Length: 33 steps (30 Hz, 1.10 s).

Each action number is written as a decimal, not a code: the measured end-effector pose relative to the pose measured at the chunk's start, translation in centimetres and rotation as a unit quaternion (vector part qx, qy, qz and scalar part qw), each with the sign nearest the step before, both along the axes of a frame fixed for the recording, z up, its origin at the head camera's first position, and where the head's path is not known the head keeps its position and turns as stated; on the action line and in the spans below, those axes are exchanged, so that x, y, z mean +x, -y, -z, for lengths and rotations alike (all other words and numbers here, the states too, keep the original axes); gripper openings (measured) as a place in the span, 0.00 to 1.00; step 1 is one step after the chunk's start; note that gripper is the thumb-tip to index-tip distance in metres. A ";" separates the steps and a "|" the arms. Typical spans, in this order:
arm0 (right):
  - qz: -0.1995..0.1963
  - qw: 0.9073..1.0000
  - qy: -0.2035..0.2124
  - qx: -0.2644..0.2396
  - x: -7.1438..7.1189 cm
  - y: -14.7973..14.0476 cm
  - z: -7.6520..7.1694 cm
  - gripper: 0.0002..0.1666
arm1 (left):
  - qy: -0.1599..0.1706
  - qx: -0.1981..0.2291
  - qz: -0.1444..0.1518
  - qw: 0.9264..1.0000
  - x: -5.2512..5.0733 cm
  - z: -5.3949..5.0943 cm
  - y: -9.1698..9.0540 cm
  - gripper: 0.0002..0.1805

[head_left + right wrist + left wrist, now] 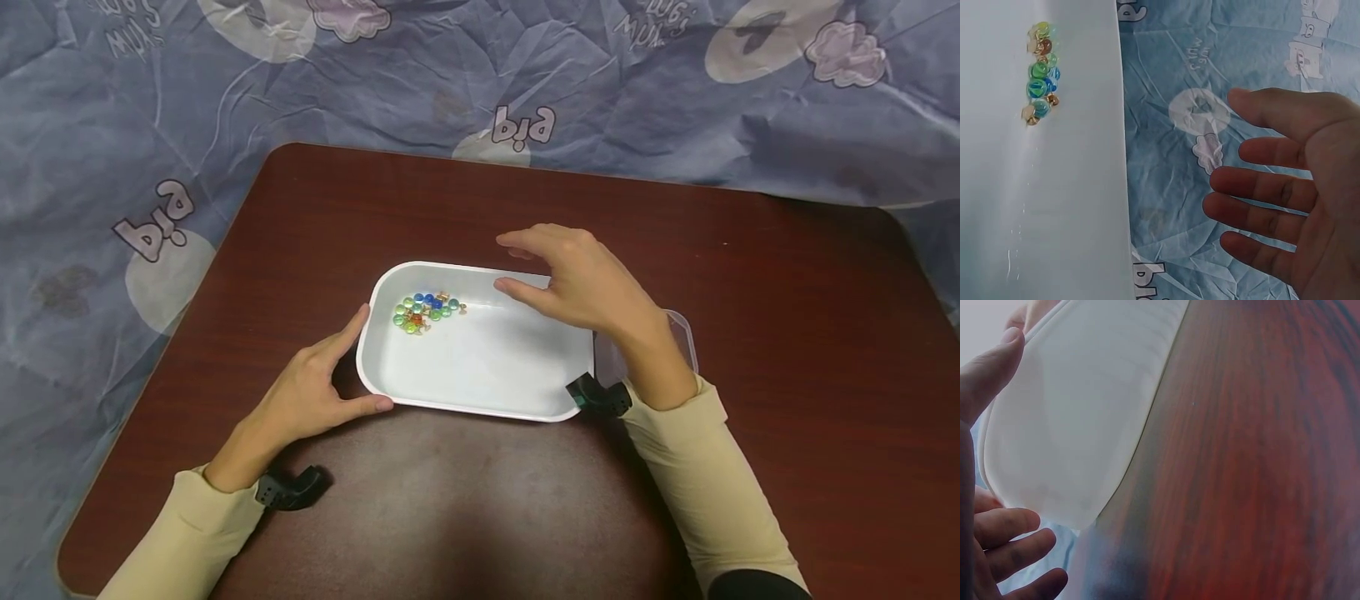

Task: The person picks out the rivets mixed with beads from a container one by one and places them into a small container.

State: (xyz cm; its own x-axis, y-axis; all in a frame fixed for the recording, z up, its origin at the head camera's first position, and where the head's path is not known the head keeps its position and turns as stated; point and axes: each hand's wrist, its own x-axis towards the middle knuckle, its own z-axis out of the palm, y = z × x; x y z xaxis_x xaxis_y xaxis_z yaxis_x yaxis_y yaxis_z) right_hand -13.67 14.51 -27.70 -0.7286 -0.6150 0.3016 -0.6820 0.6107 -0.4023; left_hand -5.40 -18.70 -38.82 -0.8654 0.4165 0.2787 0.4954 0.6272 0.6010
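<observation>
A white rectangular tray [480, 367] sits on the table. Several glass marbles [437, 314] in green, blue and orange lie in its far left part, mixed with small gold-coloured pieces [462, 309] shaped like push pins. My left hand [311, 392] touches the tray's near left corner, index finger along the left side and thumb [991, 372] at the front rim, the other fingers spread. Above the tray's far right part hovers my right hand [581, 275]. Its fingers [1260, 187] are apart and loosely extended, with nothing held, and the marbles [1038, 87] are some way off.
A clear plastic container [681, 333] stands right of the tray, partly hidden by my right wrist. The brown wooden table [810, 350] extends on all sides. A blue patterned cloth [420, 92] hangs beyond the table's far edge.
</observation>
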 end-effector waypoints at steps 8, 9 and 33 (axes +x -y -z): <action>-0.016 1.000 0.012 0.001 -0.9 1.6 -0.3 0.23 | -0.005 -0.001 0.003 1.000 0.0 -0.1 0.2 0.61; -0.017 1.000 0.014 0.002 -1.0 1.7 -0.3 0.23 | -0.006 -0.001 0.003 1.000 0.0 -0.1 0.2 0.61; -0.032 0.989 0.119 0.083 -2.4 4.7 2.0 0.09 | -0.010 -0.004 0.004 1.000 0.0 0.2 0.1 0.60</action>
